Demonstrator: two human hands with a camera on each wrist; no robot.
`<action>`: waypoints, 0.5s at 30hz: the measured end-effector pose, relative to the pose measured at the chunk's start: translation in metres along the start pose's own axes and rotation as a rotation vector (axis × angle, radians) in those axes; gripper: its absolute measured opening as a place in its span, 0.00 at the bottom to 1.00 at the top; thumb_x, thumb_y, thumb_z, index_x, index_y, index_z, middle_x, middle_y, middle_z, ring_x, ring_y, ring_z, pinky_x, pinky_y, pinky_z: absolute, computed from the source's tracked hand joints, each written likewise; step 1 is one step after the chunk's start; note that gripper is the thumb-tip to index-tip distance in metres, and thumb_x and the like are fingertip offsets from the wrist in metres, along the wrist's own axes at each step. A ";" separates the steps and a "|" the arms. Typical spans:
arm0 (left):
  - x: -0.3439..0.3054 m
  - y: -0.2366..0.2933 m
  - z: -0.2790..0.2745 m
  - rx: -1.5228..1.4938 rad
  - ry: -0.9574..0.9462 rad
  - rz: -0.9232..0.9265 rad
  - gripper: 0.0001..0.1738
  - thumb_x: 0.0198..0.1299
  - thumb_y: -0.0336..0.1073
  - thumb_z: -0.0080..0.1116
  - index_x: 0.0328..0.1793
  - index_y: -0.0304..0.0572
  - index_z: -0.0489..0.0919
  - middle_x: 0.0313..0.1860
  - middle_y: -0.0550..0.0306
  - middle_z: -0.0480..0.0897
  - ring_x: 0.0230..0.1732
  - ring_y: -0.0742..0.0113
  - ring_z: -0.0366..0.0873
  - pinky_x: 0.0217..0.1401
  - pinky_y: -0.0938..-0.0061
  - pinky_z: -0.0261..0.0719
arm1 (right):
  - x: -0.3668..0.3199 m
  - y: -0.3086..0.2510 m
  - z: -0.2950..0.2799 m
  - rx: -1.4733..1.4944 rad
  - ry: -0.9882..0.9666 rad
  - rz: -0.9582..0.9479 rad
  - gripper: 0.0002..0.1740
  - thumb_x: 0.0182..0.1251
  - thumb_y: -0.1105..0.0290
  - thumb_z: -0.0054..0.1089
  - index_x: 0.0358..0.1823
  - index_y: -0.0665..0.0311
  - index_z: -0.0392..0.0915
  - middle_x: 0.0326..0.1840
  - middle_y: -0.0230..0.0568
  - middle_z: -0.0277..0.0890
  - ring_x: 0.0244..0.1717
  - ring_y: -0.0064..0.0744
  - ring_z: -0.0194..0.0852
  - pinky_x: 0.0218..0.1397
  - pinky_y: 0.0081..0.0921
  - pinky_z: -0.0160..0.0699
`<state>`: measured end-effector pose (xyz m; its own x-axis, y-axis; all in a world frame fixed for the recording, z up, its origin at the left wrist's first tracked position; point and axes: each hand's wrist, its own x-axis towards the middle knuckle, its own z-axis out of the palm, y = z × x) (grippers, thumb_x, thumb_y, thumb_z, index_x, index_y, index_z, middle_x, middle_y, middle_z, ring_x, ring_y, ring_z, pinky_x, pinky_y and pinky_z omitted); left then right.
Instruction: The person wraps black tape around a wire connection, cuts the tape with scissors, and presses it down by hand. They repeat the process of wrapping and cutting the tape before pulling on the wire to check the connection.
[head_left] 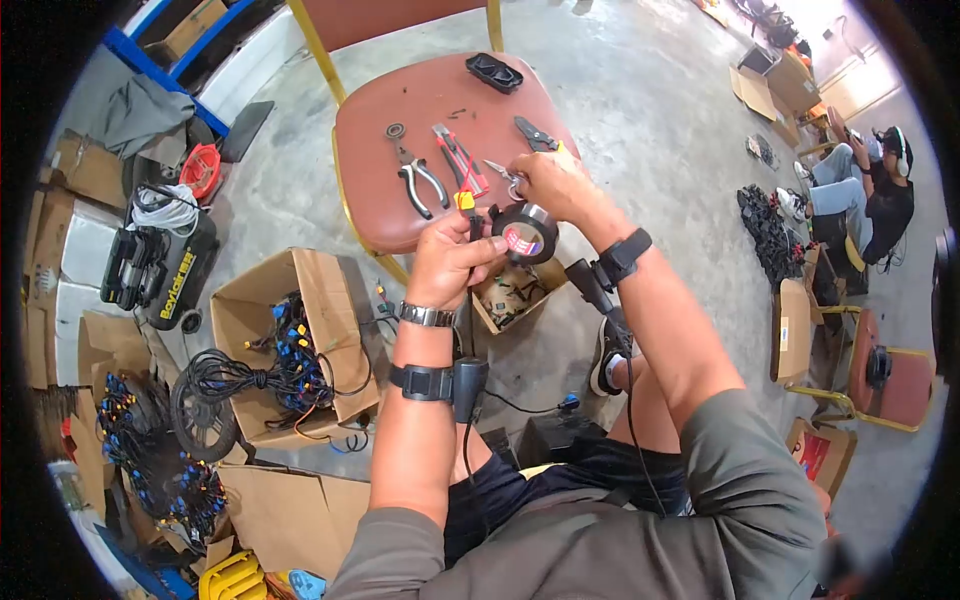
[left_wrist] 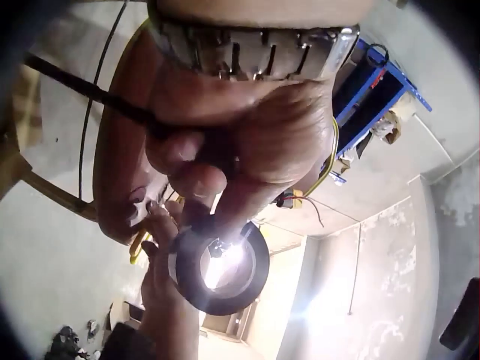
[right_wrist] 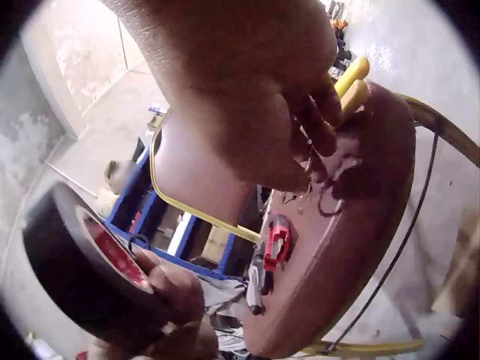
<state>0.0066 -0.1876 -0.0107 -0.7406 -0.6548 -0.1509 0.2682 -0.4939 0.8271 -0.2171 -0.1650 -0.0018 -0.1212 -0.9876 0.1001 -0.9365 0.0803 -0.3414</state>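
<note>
My left hand [head_left: 450, 265] grips a roll of black tape [head_left: 527, 232] by its edge, the thumb lying over its label. The same hand holds a black cable [left_wrist: 90, 90] whose yellow connector [head_left: 464, 200] sticks up above the fingers. At the front of the red-brown chair seat [head_left: 375, 130], my right hand [head_left: 556, 186] pinches small metal scissors [head_left: 497, 168] by the handle side. Their blades point left, and the fingers partly hide the handles. Just beyond the right hand lies a dark tool [head_left: 534, 133] with yellow handles.
Pliers [head_left: 424, 185], a red-handled tool [head_left: 460, 160] and a black case-like piece [head_left: 494, 72] lie on the seat. Below it stands a small box [head_left: 512, 305] of parts. A carton [head_left: 300, 340] of cables is at left. Another person [head_left: 880, 200] sits far right.
</note>
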 end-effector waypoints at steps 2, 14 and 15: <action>0.001 0.001 -0.003 -0.046 0.016 -0.001 0.15 0.56 0.21 0.70 0.49 0.37 0.81 0.32 0.65 0.79 0.18 0.80 0.69 0.17 0.84 0.60 | 0.005 -0.011 -0.010 -0.127 -0.130 0.055 0.13 0.61 0.67 0.62 0.46 0.57 0.86 0.41 0.48 0.87 0.45 0.49 0.88 0.49 0.44 0.84; 0.003 0.010 -0.004 -0.068 0.163 0.034 0.12 0.60 0.23 0.68 0.46 0.43 0.78 0.28 0.65 0.79 0.16 0.78 0.70 0.14 0.84 0.59 | -0.002 -0.003 -0.024 0.328 -0.024 0.118 0.17 0.71 0.61 0.59 0.54 0.61 0.84 0.42 0.41 0.88 0.40 0.34 0.87 0.44 0.33 0.84; 0.004 0.009 -0.006 -0.061 0.179 0.049 0.12 0.60 0.23 0.68 0.46 0.43 0.79 0.29 0.65 0.79 0.16 0.78 0.70 0.14 0.84 0.59 | -0.014 -0.014 -0.036 0.713 -0.042 0.236 0.18 0.73 0.60 0.58 0.56 0.63 0.83 0.42 0.40 0.87 0.37 0.30 0.86 0.41 0.29 0.83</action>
<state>0.0102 -0.1981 -0.0071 -0.6053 -0.7679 -0.2095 0.3426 -0.4889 0.8023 -0.2147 -0.1475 0.0354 -0.2660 -0.9605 -0.0820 -0.4454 0.1979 -0.8732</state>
